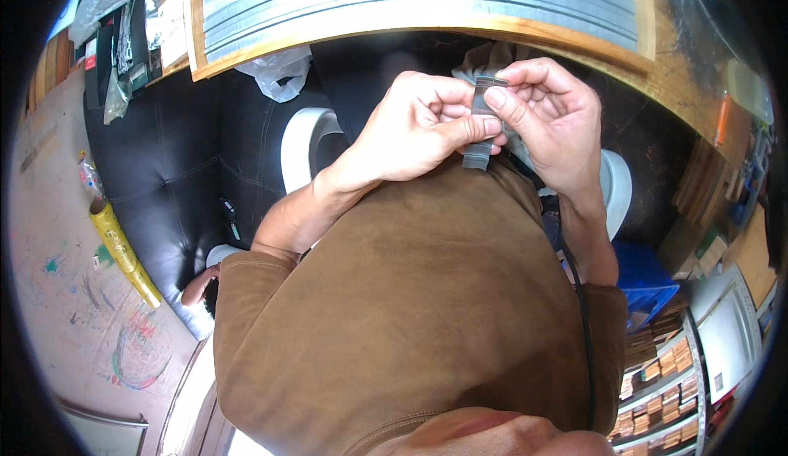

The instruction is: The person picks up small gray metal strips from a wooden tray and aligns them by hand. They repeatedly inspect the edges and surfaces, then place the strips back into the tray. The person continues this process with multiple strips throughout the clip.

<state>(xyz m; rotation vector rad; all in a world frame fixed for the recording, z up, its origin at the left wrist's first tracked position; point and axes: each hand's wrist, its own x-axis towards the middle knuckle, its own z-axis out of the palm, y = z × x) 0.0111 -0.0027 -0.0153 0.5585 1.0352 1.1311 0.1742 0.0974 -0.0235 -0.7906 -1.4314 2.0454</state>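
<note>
Both of my hands are raised in front of my brown shirt, below the wooden table edge, with a short dark grey strip (484,105) between them. Thin lighter lines cross the strip, which looks flat and slightly shiny. My left hand (423,123) pinches its lower part between thumb and curled fingers, and the lower end (476,161) hangs free. At the upper end, my right hand (554,115) grips it with the thumb on its face and the index finger at the top edge. Fingers hide part of the strip's middle.
Long grey strips (419,4) lie side by side in a wooden frame (566,39) on the table ahead. A white plastic bag (283,74) hangs below. White chair armrests (302,148) flank me. A yellow tube (123,251) is far left; a blue crate (644,284) stands right.
</note>
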